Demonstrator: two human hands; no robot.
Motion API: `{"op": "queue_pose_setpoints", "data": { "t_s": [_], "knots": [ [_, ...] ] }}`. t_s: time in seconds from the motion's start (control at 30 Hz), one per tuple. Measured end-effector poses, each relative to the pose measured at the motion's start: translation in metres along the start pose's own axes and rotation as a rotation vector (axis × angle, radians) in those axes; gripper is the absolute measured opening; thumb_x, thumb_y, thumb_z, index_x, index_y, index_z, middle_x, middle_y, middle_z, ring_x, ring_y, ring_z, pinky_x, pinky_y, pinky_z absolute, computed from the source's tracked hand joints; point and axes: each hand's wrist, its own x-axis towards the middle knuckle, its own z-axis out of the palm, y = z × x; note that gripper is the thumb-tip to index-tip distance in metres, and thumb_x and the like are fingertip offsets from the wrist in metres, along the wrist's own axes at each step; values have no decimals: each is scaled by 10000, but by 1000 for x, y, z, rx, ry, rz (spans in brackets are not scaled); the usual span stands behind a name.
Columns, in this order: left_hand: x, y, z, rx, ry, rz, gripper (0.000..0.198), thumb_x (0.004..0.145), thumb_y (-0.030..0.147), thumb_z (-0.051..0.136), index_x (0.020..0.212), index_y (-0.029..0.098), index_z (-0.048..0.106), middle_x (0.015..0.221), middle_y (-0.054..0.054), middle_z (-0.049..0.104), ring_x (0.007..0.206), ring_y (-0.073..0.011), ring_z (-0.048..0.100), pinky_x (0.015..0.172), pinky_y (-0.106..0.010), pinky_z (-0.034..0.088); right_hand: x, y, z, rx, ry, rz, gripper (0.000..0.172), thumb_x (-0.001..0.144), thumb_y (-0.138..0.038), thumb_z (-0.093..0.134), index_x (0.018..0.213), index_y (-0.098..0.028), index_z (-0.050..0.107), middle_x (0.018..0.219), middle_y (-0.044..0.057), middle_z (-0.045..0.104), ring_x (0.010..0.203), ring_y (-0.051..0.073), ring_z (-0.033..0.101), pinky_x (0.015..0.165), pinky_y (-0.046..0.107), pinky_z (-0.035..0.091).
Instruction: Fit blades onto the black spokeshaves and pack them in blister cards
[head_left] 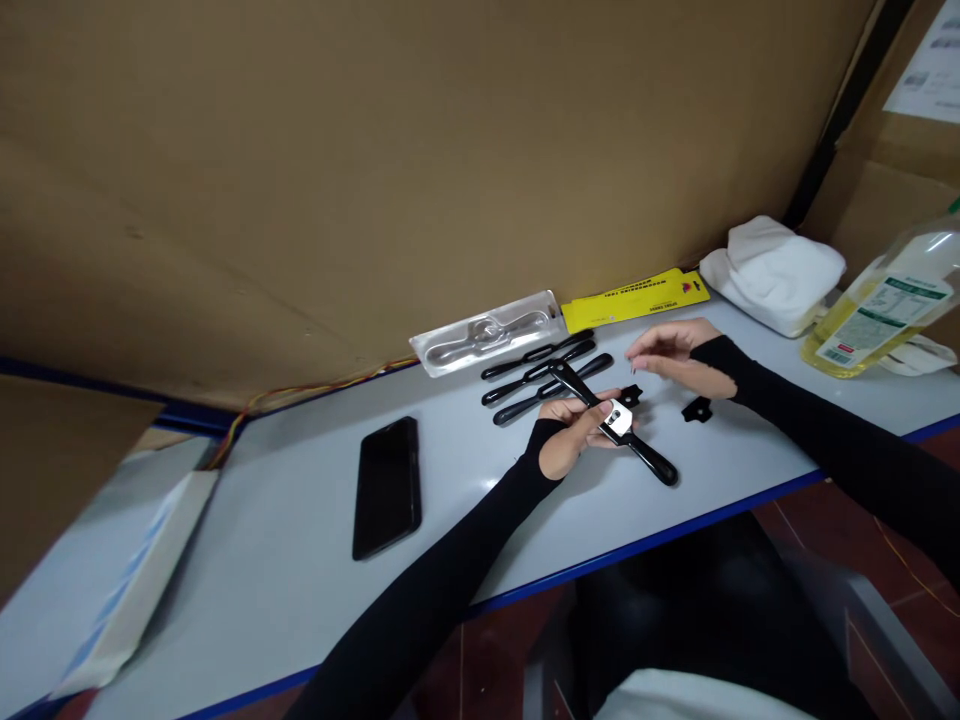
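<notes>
My left hand (576, 425) is wrapped round a black two-handled tool (651, 458), with its thumb on the silver plate (618, 418) at the middle. The tool lies slantwise above the table. To its upper right, my right hand (667, 352) has thumb and fingertips pinched together on something small and dark that I cannot make out. One black bracket-like part (697, 410) rests on the table below my right wrist. Another dark part (630, 396) shows just behind the silver plate. Behind my left hand, several black handled tools (536, 385) lie side by side.
A black phone (387, 488) lies left on the table (285, 560). Clear plastic packaging (487, 335) and yellow cards (637, 300) sit along the cardboard wall. At the right are a white cloth bundle (772, 275) and a bottle of yellow liquid (877, 300).
</notes>
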Motion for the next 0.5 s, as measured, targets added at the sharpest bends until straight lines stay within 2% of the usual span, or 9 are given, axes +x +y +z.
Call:
{"op": "queue_pose_setpoints", "data": {
  "t_s": [0.1,0.23,0.3,0.4,0.5],
  "knots": [
    [1,-1,1,-21,14,3,549,751,465,927,1127,85,803,944,-173,819,909,-366,816,732,-460,704,4,6,-12,-196,85,3,277,853,-451,765,941,-189,782,791,31,720,629,122,540,606,276,439],
    [1,-1,4,-35,65,18,510,743,448,935,1064,73,806,951,-174,815,885,-364,816,744,-481,706,7,19,-16,-512,9,57,133,832,-365,778,857,-234,782,756,-1,731,610,125,523,614,281,415],
    [-1,0,7,-39,92,35,483,754,453,928,1021,69,808,964,-179,813,891,-365,816,753,-480,707,8,22,-12,-570,-23,79,105,812,-344,802,843,-247,776,743,-9,743,646,146,565,653,290,438],
    [-2,0,10,-58,106,61,511,723,476,944,1009,74,808,919,-165,813,843,-345,817,729,-462,705,9,20,-4,-678,49,34,83,790,-306,829,820,-244,783,772,22,764,790,208,626,785,341,471],
    [-3,1,12,-46,92,66,589,698,506,952,1071,77,799,881,-149,813,809,-333,815,724,-473,701,4,11,1,-668,118,-30,177,875,-414,761,851,-248,819,848,47,779,857,229,631,827,365,461]
  ]
}}
